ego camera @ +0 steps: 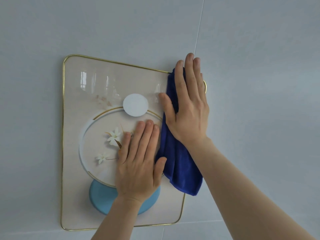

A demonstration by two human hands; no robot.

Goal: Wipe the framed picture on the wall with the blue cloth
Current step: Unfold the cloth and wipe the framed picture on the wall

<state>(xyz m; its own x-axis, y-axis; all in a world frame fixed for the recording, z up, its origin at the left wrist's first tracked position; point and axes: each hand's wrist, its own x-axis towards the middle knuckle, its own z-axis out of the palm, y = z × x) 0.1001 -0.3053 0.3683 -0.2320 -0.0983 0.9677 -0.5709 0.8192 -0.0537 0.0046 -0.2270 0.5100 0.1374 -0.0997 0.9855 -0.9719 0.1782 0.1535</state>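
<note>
The framed picture point(78, 101) hangs on the wall, with a thin gold rim, rounded corners, a pale glossy face, white flowers, a white disc and a light blue shape. My left hand point(138, 163) lies flat on the lower middle of the picture, fingers together, holding nothing. My right hand point(188, 104) presses the blue cloth point(180, 170) flat against the picture's upper right edge. The cloth hangs down below my palm along the right side. The frame's upper right corner is mostly hidden by the hand and cloth.
The wall point(259, 84) is pale grey-white tile. A thin vertical joint point(199, 28) runs down to the right hand, and a horizontal joint point(199, 222) passes below the frame. Window reflections show in the picture's upper left glass.
</note>
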